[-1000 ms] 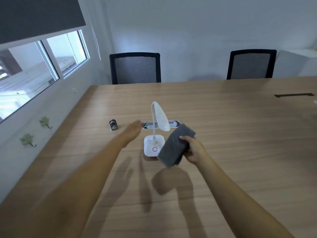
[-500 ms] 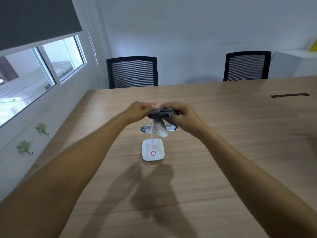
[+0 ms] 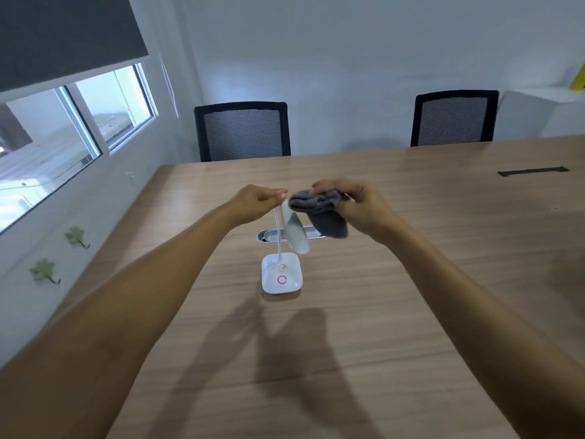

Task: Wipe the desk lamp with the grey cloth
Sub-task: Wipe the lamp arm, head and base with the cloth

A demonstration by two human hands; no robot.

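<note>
One desk lamp (image 3: 281, 274) stands on the desk (image 3: 411, 312), two chairs (image 3: 242, 131) behind it. Above the lamp, the left hand (image 3: 259, 201) pinches its neck; the right hand (image 3: 357, 207) grips one grey cloth (image 3: 319, 213) beside its head.

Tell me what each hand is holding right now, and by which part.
The left hand pinches the desk lamp at the top bend of its neck. The right hand grips the grey cloth by its bunched upper edge; the rest hangs loose.
</note>
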